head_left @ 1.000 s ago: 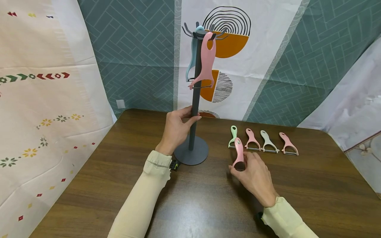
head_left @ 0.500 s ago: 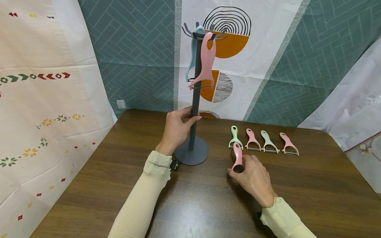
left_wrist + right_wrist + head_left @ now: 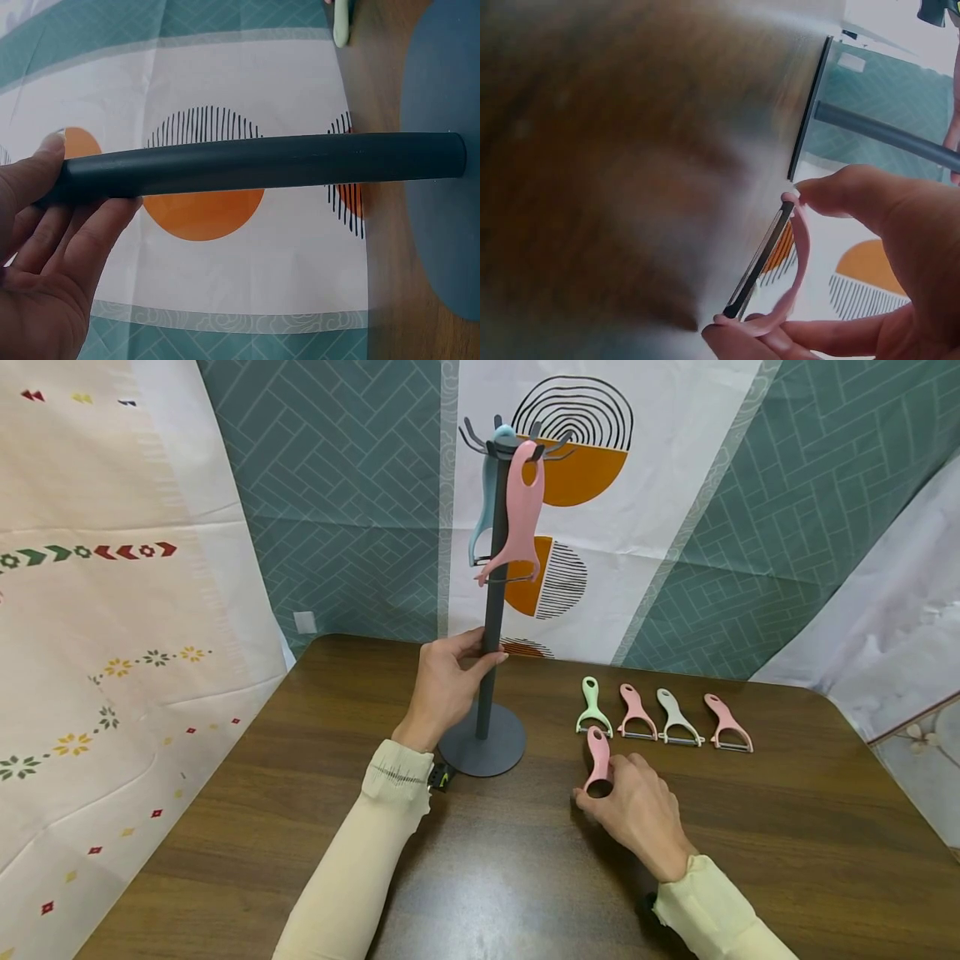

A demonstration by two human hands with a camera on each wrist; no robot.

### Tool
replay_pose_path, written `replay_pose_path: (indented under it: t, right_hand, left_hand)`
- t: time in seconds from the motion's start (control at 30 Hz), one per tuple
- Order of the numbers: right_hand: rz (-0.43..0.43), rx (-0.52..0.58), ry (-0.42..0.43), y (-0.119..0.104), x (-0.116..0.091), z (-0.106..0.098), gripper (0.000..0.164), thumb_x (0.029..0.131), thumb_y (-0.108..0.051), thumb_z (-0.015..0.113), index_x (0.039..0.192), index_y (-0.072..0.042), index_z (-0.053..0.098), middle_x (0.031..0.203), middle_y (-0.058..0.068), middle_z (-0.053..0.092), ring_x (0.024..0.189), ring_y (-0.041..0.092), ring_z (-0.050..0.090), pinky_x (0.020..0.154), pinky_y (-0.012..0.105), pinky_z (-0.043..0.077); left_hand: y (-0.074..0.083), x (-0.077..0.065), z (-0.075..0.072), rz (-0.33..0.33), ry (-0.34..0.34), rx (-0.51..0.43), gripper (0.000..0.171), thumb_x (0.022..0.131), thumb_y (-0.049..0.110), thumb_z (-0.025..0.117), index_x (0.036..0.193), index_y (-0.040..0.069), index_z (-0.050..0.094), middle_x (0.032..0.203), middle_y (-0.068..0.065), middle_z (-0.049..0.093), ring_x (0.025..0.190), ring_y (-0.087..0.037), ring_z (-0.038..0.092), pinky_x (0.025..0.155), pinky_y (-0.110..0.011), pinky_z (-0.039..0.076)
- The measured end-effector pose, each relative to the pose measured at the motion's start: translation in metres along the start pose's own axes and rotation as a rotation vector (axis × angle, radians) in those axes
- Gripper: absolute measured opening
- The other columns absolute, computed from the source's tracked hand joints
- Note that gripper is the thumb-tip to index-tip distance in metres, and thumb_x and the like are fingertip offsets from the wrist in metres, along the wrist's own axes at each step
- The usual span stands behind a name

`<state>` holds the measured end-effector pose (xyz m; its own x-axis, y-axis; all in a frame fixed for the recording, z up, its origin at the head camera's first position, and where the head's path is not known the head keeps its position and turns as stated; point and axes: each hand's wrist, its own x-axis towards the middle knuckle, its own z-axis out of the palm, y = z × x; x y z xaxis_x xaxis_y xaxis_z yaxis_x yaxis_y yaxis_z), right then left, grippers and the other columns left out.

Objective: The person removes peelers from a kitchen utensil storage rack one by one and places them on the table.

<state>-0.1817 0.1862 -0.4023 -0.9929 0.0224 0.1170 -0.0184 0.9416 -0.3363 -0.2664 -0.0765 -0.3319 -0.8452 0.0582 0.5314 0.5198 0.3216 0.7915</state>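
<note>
My left hand [image 3: 442, 685] grips the dark grey post [image 3: 492, 618] of a hook stand with a round base [image 3: 504, 752]; in the left wrist view its thumb and fingers lie around the post [image 3: 262, 163]. A pink peeler [image 3: 525, 510] and a light blue peeler [image 3: 486, 502] hang from the hooks at the top. My right hand [image 3: 637, 806] pinches another pink peeler [image 3: 599, 750] by its blade end, handle pointing up and away, low over the table. The right wrist view shows thumb and fingers at either end of the peeler's blade [image 3: 759, 259].
Behind the held peeler, a row of peelers lies on the brown wooden table [image 3: 495, 877]: green [image 3: 591, 697], pink [image 3: 633, 706], white [image 3: 672, 710] and pink again [image 3: 726, 718]. Patterned cloths [image 3: 337, 485] hang behind and to the left of the table.
My right hand has lowered slightly toward me with the pink peeler, uncovering more of the green one behind. The left hand and the stand have stayed put.
</note>
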Motion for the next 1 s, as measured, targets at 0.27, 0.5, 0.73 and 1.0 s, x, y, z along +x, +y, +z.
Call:
replay_pose_path:
  t: [0.27,0.5,0.73,1.0]
  right_hand:
    - [0.014,-0.022,-0.011,-0.002,0.0009,0.0006,0.039,0.074,-0.045,0.082,0.08,-0.01,0.064,0.088,0.01,0.062,0.07,0.027,0.059,0.053,0.045,0.049]
    - [0.036,-0.043,-0.028,-0.0038,0.0029,0.0006,0.037,0.073,-0.044,0.082,0.074,-0.013,0.061,0.084,0.009,0.061,0.068,0.027,0.059,0.053,0.047,0.049]
    - [0.044,-0.075,-0.058,-0.0057,0.0048,0.0004,0.035,0.073,-0.045,0.08,0.069,-0.016,0.061,0.082,0.009,0.061,0.067,0.028,0.06,0.053,0.047,0.049]
    - [0.04,-0.095,-0.075,-0.0053,0.007,0.0008,0.037,0.073,-0.046,0.08,0.066,-0.016,0.06,0.081,0.01,0.061,0.065,0.029,0.06,0.051,0.047,0.048]
  left_hand:
    - [0.0005,-0.0004,0.0001,-0.003,-0.001,0.005,0.026,0.093,0.017,0.076,0.117,0.008,0.077,0.104,-0.009,0.079,0.099,-0.019,0.075,0.086,-0.035,0.062]
    - [0.0006,-0.0009,0.0,-0.008,-0.004,-0.006,0.027,0.093,0.016,0.076,0.118,0.007,0.076,0.105,-0.011,0.079,0.1,-0.022,0.075,0.088,-0.04,0.062]
    - [0.0007,-0.0004,0.0004,-0.01,0.0,-0.004,0.027,0.092,0.016,0.076,0.118,0.008,0.076,0.104,-0.01,0.079,0.099,-0.021,0.076,0.088,-0.038,0.062]
    - [0.0003,-0.0006,0.0004,-0.009,0.0,-0.013,0.027,0.092,0.016,0.076,0.118,0.007,0.076,0.103,-0.009,0.079,0.099,-0.022,0.075,0.088,-0.042,0.062]
